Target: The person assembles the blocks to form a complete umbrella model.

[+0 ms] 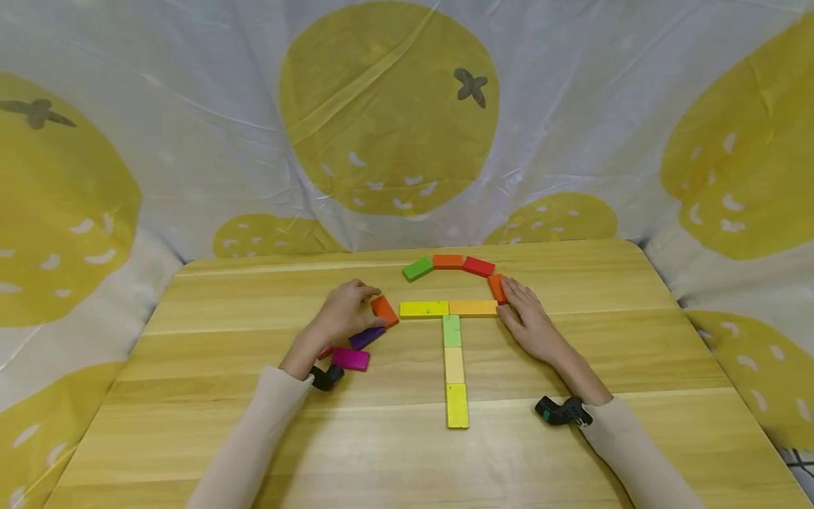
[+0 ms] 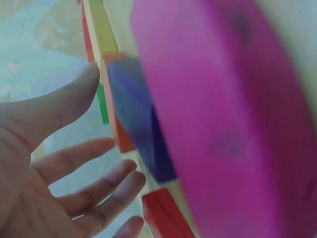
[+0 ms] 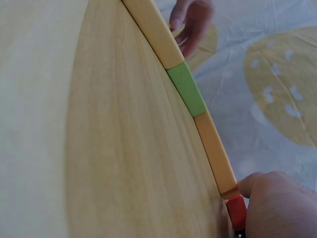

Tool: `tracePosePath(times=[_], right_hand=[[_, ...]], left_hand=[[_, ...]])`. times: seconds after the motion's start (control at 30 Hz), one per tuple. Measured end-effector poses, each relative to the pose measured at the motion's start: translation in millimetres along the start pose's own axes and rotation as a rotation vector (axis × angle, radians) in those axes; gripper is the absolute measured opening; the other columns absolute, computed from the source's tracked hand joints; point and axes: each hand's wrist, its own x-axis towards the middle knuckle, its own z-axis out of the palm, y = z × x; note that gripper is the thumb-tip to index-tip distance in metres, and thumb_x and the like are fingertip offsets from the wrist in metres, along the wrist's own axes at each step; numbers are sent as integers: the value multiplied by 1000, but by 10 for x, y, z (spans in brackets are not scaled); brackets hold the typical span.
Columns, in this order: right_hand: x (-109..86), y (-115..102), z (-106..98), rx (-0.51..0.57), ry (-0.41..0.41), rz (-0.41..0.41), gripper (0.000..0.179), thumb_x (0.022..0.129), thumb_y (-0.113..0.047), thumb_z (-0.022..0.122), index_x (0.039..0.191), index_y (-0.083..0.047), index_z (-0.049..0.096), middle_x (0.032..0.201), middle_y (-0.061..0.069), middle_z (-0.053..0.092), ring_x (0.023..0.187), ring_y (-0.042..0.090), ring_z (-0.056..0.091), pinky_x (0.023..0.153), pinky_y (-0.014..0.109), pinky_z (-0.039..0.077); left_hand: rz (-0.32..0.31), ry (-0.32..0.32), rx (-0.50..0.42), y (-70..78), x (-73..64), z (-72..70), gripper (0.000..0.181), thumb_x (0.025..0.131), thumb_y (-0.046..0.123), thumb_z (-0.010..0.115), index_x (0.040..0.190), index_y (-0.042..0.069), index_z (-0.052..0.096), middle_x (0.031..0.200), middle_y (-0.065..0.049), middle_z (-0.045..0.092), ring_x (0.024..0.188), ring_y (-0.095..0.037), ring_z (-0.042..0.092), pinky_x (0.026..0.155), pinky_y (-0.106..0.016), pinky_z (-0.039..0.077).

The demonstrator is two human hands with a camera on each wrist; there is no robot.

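Note:
My left hand pinches an orange block between thumb and index finger, left of the other blocks. Below that hand lie a purple block and a magenta block; a red block is partly hidden beside them. My right hand rests with extended fingers against another orange block, its thumb by the end of a light orange block. That block and a yellow block form a row. Beneath it runs a column of light green, cream and yellow blocks.
Above the row, a green block, an orange block and a red block curve in an arc. The wooden table ends at a cloth printed with yellow fruit. Black wrist cameras sit by both sleeves.

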Motion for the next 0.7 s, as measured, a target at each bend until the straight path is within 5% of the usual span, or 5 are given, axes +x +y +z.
tracePosePath(times=[0.27,0.5,0.7], right_hand=[[-7,9,3,5,12,-14,64,110,-23,50,159,8,26,168,29,25,158,47,19,129,61,10],[-9,5,-1,7,11,-9,63,110,-23,50,160,7,26,168,28,25,158,45,20,129,60,10],[-7,2,0,12,9,-8,63,110,-23,49,160,7,26,168,27,24,158,45,18,129,61,10]], left_hand=[[3,40,116,118,-93,80,62,81,35,89,130,3,68,118,-17,67,101,-31,63,78,-41,42],[40,16,72,74,7,69,56,84,22,87,131,0,68,118,-19,66,100,-31,62,72,-33,35],[109,-26,20,-2,166,8,53,85,4,82,135,-4,64,130,-21,65,116,-38,64,94,-51,52]])
